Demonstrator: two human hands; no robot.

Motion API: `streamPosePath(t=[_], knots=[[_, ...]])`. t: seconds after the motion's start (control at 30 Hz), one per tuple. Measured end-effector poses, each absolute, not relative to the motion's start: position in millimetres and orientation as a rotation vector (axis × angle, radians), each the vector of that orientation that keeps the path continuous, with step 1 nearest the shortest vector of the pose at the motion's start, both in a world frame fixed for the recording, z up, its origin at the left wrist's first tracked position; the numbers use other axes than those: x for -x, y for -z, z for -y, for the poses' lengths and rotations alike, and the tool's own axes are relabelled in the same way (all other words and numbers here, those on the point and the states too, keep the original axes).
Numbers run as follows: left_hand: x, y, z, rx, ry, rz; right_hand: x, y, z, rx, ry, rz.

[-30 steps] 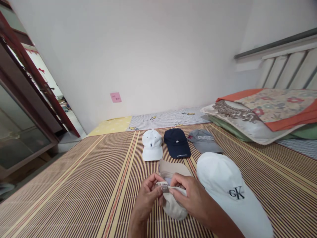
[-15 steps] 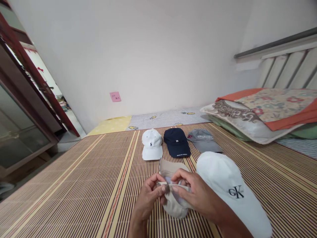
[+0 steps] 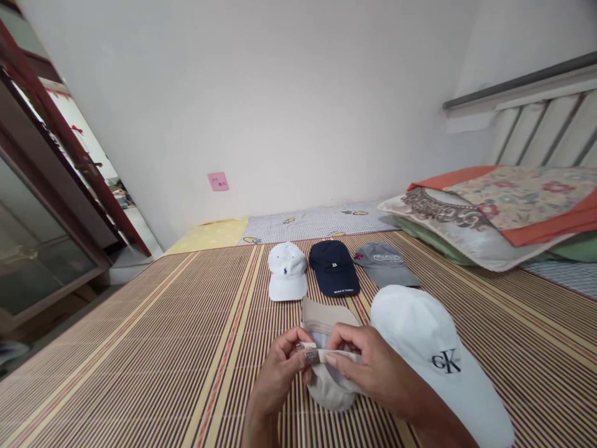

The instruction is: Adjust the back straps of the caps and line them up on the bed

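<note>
A beige cap [image 3: 332,393] lies upside down on the striped mat, its brim pointing away from me and its inside facing up. My left hand [image 3: 283,367] pinches the left end of the strap at the back of the cap, by a small grey buckle or tab [image 3: 312,356]. On the other side, my right hand [image 3: 361,364] grips the strap between thumb and fingers. Close to my right forearm rests a large white cap [image 3: 420,339] with black letters on its front. The fingers partly hide the cap's opening.
Behind the beige cap stand a white cap [image 3: 287,274], a navy cap [image 3: 334,269] and a grey cap [image 3: 386,264] in a row. Pillows [image 3: 448,214] lie at the right, below a radiator [image 3: 548,124]. A striped mat [image 3: 153,336] covers the bed.
My fingers have shifted slightly on the strap, and the grey piece by my left thumb now shows more fully. The caps around have not moved.
</note>
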State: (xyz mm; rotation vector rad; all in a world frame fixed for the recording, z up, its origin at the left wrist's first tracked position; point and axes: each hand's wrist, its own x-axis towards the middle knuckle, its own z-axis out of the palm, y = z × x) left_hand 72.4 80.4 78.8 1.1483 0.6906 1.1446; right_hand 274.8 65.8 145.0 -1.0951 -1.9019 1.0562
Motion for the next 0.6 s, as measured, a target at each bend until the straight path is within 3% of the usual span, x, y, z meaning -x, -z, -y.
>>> streamPosePath(t=[0.6], knots=[[-69.6,-80.8,-78.7,-1.118,-1.1,-0.683,-266.7,-147.1,-64.5,1.104,-1.066,1.907]])
